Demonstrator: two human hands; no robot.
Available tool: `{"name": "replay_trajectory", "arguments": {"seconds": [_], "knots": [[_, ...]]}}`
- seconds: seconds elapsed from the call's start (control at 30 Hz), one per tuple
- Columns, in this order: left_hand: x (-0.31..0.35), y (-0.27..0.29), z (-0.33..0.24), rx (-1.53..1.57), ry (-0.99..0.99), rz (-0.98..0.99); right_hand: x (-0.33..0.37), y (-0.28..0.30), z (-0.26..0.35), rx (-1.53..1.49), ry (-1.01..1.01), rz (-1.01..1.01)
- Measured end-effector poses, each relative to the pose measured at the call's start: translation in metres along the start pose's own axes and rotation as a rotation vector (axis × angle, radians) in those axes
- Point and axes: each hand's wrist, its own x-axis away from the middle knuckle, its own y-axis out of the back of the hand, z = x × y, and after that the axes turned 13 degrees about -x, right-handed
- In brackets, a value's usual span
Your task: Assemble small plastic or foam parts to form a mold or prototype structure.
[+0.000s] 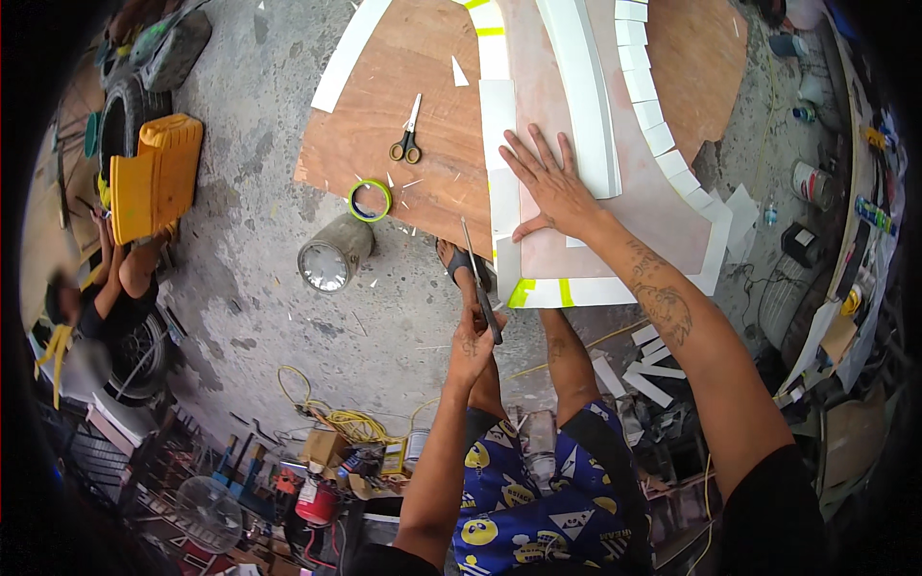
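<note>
My right hand lies flat, fingers spread, on a pale pinkish panel edged with white strips. Its fingers reach onto the left white border, and a long curved white strip runs beside them. My left hand is closed around a long thin metal blade with a black handle. That tool points up and away, left of the panel's near corner; its exact kind is unclear. Bright yellow-green tape marks the near border. Scissors with black handles rest on the brown plywood board.
A yellow-green tape roll sits at the board's edge, beside a grey can. White offcuts lie near my leg. A yellow plastic crate, tires and another person are at left. Coiled yellow cord lies below.
</note>
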Motion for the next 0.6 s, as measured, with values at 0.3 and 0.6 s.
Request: {"name": "replay_trajectory", "arguments": {"seconds": [0.3, 0.6], "knots": [[0.0, -0.017, -0.014, -0.261, -0.116, -0.179, 0.001, -0.004, -0.006, 0.014, 0.034, -0.039], [-0.007, -0.023, -0.016, -0.391, -0.254, -0.351, -0.001, -0.009, -0.004, -0.002, 0.06, -0.07]]}}
